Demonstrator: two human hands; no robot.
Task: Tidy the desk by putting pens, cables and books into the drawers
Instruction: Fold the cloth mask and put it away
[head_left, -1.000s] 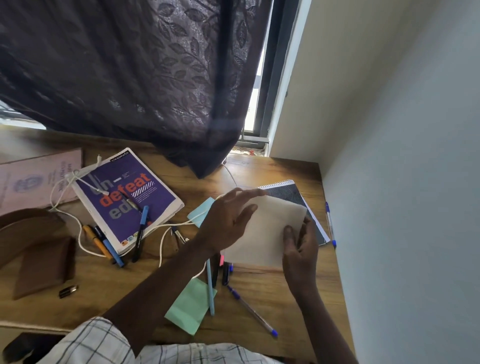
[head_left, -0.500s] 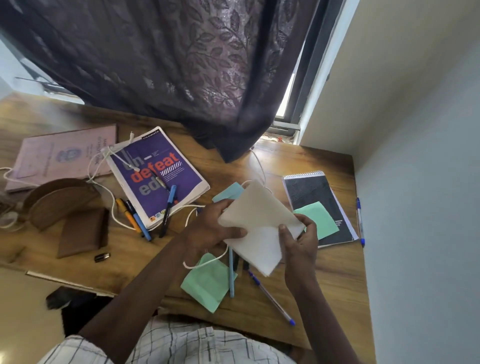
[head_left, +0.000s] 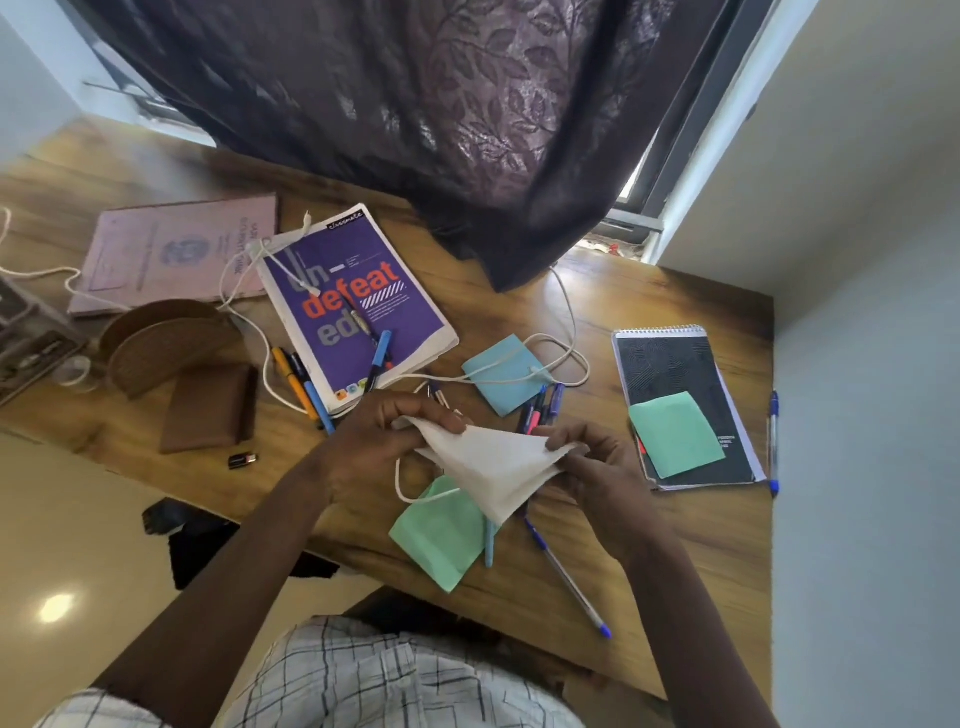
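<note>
My left hand (head_left: 374, 441) and my right hand (head_left: 597, 462) both pinch a white sheet of paper (head_left: 493, 467), folded into a triangle above the desk. A purple book (head_left: 358, 312) lies at centre left with a blue pen (head_left: 379, 358) on it, and a pink book (head_left: 176, 249) lies further left. A black spiral notepad (head_left: 675, 379) sits at right under a green note (head_left: 675, 441). A white cable (head_left: 566, 332) loops over a blue note (head_left: 504, 374). Pens lie by the purple book (head_left: 301, 384), under the paper (head_left: 540, 410), in front (head_left: 566, 582) and at the right edge (head_left: 773, 441).
The wooden desk (head_left: 649, 545) meets a wall on the right. A dark curtain (head_left: 415, 130) hangs over its back. A brown wooden holder (head_left: 166, 348), a brown wallet (head_left: 208, 410), a small USB stick (head_left: 243, 460) and a green note (head_left: 441, 535) lie on the desk.
The paper was lifted off the black notepad and folded from a flat sheet into a triangle between both hands. The view shifted, showing more of the desk's left side.
</note>
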